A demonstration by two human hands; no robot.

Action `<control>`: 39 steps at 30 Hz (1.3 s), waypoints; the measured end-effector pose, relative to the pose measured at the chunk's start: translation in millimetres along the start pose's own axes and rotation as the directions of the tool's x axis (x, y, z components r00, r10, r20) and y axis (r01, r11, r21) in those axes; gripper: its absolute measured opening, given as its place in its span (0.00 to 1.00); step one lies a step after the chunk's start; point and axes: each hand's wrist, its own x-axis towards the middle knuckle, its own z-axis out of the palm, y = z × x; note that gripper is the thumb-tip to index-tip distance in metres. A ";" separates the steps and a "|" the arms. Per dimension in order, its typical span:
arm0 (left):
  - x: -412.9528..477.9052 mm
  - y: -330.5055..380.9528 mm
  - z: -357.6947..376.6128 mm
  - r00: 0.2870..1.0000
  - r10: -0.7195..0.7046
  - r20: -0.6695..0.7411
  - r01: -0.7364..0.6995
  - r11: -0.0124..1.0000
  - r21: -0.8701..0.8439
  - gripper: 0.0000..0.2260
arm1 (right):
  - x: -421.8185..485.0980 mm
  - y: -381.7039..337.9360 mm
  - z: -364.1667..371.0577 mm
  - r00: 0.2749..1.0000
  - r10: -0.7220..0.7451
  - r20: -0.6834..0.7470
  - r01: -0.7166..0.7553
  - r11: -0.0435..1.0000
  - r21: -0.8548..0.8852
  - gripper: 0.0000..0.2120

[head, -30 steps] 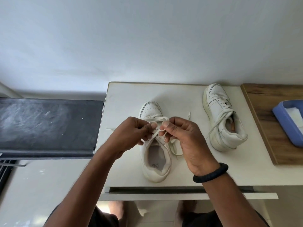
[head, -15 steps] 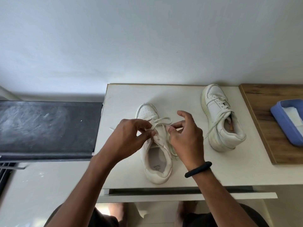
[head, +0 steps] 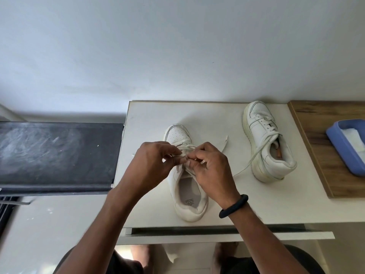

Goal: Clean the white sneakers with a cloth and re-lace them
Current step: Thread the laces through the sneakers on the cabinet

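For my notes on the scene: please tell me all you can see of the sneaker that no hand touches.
The untouched sneaker is white and looks like leather, with a thick, slightly yellowed sole. It stands on the white table, toe toward the wall. It is laced; loose lace ends trail onto the table. Something brown shows inside.

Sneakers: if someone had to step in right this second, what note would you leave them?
Left hand and right hand both pinch the lace over the near sneaker, mid-table.
Far sneaker stands to the right, laced, ends loose and untied.
Blue tray with something white in it sits at the far right.
Left to do: finish lacing the near sneaker, then probably tie both.
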 end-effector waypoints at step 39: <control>-4.5 18.5 5.9 0.833 -0.449 0.325 0.553 0.641 -0.532 0.07 | -11.1 -22.1 -24.6 0.901 0.355 0.251 -0.435 0.725 0.534 0.10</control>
